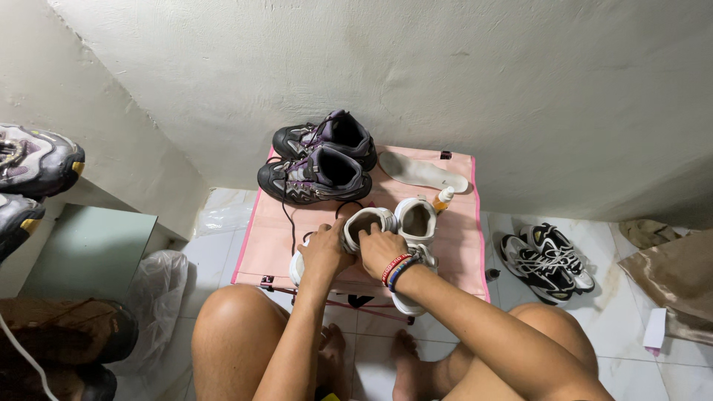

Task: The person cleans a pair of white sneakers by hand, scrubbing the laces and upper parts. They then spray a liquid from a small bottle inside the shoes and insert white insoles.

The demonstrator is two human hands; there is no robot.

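Note:
A pair of white sneakers lies on a pink folding table (460, 245). My left hand (324, 250) grips the left white sneaker (364, 221) along its side near the opening. My right hand (381, 250), with coloured bracelets at the wrist, holds the same sneaker at its heel rim. Touching it on the right is the other white sneaker (416, 220), lying free. My bare knees and feet show below the table.
A black and purple pair of shoes (321, 160) stands at the table's back left, with a white insole (422, 172) and a small orange-capped bottle (444, 197) beside it. On the floor right lie black-and-white sneakers (546, 261) and a brown bag (679, 282). Left: plastic bag (160, 289), more shoes.

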